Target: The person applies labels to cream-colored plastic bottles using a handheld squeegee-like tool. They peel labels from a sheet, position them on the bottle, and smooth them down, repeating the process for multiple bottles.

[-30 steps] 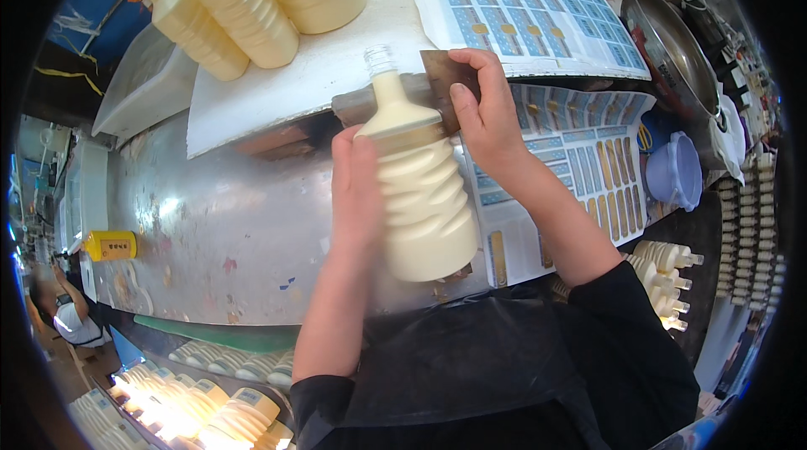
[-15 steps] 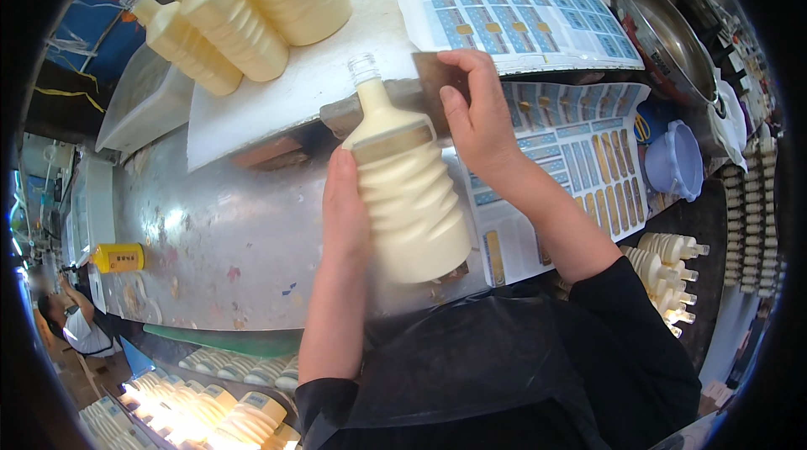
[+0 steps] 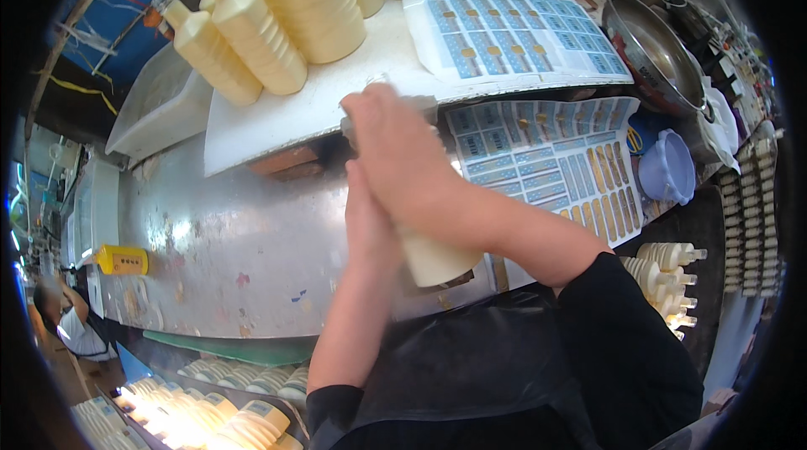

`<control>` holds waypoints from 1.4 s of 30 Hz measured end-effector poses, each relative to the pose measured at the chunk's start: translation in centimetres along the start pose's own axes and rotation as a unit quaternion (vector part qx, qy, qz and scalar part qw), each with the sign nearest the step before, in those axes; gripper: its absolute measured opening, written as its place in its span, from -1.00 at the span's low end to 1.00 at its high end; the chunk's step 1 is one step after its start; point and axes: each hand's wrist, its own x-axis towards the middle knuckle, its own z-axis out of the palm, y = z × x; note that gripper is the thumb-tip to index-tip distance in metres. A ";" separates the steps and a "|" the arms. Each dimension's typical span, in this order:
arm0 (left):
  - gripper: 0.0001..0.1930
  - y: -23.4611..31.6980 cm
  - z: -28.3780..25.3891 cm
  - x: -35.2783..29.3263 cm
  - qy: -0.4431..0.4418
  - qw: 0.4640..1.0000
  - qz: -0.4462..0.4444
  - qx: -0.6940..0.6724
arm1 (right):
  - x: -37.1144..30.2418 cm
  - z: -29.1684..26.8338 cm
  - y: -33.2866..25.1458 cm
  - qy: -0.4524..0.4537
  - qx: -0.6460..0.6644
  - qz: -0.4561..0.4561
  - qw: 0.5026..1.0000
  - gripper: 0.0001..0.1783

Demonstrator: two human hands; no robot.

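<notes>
1. Scuffed metal table (image 3: 227, 240) spreads under the work, with a raised white board (image 3: 336, 101) at its far side carrying cream bottles (image 3: 324, 21).
2. One printed sheet (image 3: 500, 34) of blue labels with gold marks lies on that board; a second label sheet (image 3: 546, 172), blue with rows of gold strips, lies lower, nearer the person. A yellow container (image 3: 124, 260) at the left bears dark print on an orange label.
3. Between the person and the board, the ribbed cream bottle (image 3: 437, 261) lies tilted, its base showing below the hands.
4. Left hand (image 3: 367, 214) rests along the bottle's left side; right hand (image 3: 403, 151) crosses over its upper body. Both are blurred, so I cannot tell how firmly either grips.
5. Half a second ago, the right hand held a dark plate beside the neck; now that plate is hidden.
</notes>
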 end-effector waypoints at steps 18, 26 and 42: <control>-0.43 -1.3 -3.2 2.9 -0.052 0.985 0.067 0.148 | -3.2 -3.3 10.0 0.150 0.091 0.031 0.984 -0.54; -0.57 -1.2 -4.4 3.0 -0.034 0.999 0.002 0.005 | -4.5 -5.3 2.7 0.096 -0.123 -0.343 0.926 -0.82; -0.24 -4.5 -4.4 -4.0 -0.001 0.882 0.209 0.422 | -3.2 -15.6 16.6 0.078 -0.327 0.068 0.939 -0.60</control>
